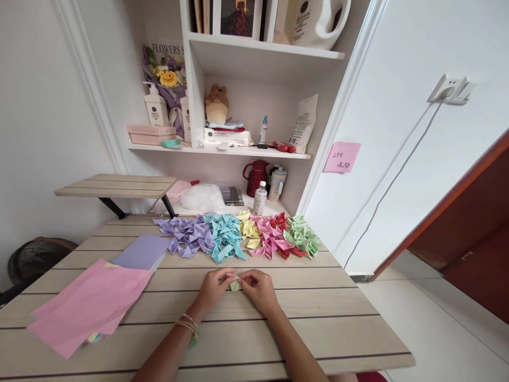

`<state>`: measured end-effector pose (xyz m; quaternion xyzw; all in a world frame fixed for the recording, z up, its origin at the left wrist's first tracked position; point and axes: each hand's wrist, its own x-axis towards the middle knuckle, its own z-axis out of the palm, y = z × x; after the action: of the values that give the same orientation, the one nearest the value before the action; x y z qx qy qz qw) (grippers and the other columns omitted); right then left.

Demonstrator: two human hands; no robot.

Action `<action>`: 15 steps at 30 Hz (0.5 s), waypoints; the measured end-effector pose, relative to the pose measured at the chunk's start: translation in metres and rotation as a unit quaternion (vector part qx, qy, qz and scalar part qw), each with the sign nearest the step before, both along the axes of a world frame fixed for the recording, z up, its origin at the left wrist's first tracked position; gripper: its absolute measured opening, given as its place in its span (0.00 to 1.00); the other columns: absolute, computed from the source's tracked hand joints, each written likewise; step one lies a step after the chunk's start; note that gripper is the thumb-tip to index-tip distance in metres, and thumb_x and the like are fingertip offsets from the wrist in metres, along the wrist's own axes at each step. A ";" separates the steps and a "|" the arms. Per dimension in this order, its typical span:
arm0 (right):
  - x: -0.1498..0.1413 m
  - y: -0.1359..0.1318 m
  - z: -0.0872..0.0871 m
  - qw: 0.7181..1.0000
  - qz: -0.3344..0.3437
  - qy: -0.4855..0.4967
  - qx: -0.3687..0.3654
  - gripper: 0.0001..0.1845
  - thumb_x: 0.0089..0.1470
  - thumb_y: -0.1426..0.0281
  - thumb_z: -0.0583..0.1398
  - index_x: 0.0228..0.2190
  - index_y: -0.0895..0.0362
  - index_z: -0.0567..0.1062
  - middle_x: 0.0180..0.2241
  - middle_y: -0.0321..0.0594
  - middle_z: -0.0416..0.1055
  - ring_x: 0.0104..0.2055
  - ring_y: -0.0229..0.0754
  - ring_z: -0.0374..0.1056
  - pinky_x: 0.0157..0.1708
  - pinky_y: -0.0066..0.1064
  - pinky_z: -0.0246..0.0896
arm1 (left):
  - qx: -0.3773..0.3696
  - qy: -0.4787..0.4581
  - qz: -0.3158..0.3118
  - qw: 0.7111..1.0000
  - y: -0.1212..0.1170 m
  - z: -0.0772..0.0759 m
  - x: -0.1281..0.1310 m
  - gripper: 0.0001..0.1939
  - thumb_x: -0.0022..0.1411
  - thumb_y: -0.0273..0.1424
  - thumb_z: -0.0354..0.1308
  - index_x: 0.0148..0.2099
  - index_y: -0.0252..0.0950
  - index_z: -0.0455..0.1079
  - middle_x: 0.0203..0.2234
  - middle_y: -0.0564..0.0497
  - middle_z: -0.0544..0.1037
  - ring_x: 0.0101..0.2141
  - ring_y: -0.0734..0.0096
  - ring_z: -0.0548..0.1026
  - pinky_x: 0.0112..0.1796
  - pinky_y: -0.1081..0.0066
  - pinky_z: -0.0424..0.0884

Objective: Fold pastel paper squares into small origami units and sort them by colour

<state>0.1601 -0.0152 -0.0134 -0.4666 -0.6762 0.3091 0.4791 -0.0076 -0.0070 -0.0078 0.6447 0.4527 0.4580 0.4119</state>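
Note:
A small folded piece of light green paper (235,286) is pinched between my two hands just above the slatted table (318,302). My left hand (214,285) grips its left side with closed fingertips, bracelets on that wrist. On the other side, my right hand (258,286) pinches the paper's upper right edge. The fingers cover part of the folds. Beyond the hands lies a row of folded paper pieces in colour groups: purple (191,233), blue (226,236), yellow (248,228), pink (272,233) and green (302,236), with some red ones (296,251).
Pink paper sheets (91,302) and purple sheets (143,250) lie at the left. A small raised shelf (115,185) stands behind them. Along the back are a clear bottle (260,199), a red jug (256,178) and a cup (277,184).

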 end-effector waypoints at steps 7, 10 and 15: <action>-0.001 -0.001 0.004 0.999 0.000 0.039 -0.028 0.07 0.43 0.67 0.61 0.22 0.58 0.75 0.23 0.38 0.72 0.24 0.37 0.65 0.24 0.26 0.60 | 0.035 -0.001 0.029 0.999 -0.004 0.002 0.004 0.12 0.51 0.37 0.59 0.36 0.36 0.75 0.29 0.47 0.80 0.33 0.64 0.76 0.36 0.69 0.70; 0.000 0.000 0.003 0.998 0.002 0.059 -0.034 0.07 0.42 0.66 0.61 0.21 0.58 0.74 0.23 0.38 0.72 0.24 0.37 0.65 0.25 0.26 0.60 | 0.036 -0.015 0.041 0.998 -0.004 0.002 0.007 0.11 0.51 0.37 0.59 0.33 0.35 0.74 0.28 0.47 0.79 0.31 0.65 0.75 0.36 0.69 0.69; -0.002 0.003 -0.003 0.990 0.027 0.118 -0.077 0.11 0.42 0.63 0.62 0.22 0.59 0.74 0.20 0.37 0.70 0.21 0.35 0.63 0.21 0.25 0.58 | 0.009 -0.059 0.057 0.997 -0.003 0.004 0.008 0.11 0.49 0.37 0.61 0.32 0.35 0.72 0.28 0.48 0.78 0.30 0.66 0.75 0.33 0.71 0.69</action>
<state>0.1584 -0.0119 -0.0162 -0.4436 -0.6013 0.4262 0.5098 0.0009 -0.0098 -0.0039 0.5934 0.4591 0.5220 0.4057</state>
